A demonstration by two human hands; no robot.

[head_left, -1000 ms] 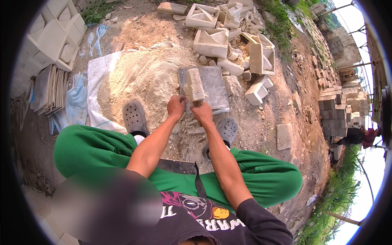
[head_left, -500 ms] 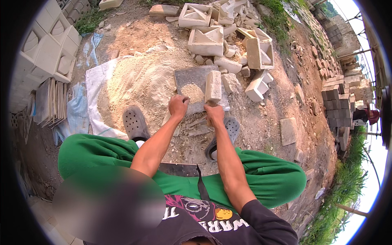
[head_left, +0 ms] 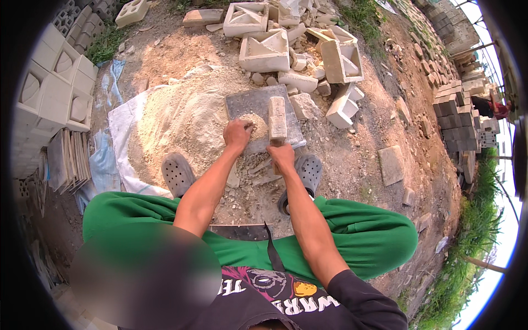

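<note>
My right hand is closed round the short handle of a mallet with a long, pale, dust-covered block head. The head is over the right part of a dark flat slab. My left hand is at the slab's left side, its fingers curled together at the edge of a small heap of crushed pale stone. What those fingers hold, if anything, I cannot make out. Left of the slab, a broad mound of pale crushed material lies on a white sheet.
Pale hollow blocks and broken pieces lie beyond the slab. Stacked blocks and thin boards stand at the left. Grey blocks are piled at the right, near another person. My clogs flank the work.
The whole view has shifted slightly, moving the scene a little to the left. My left hand stays by the crushed heap and my right hand keeps its grip on the mallet.
</note>
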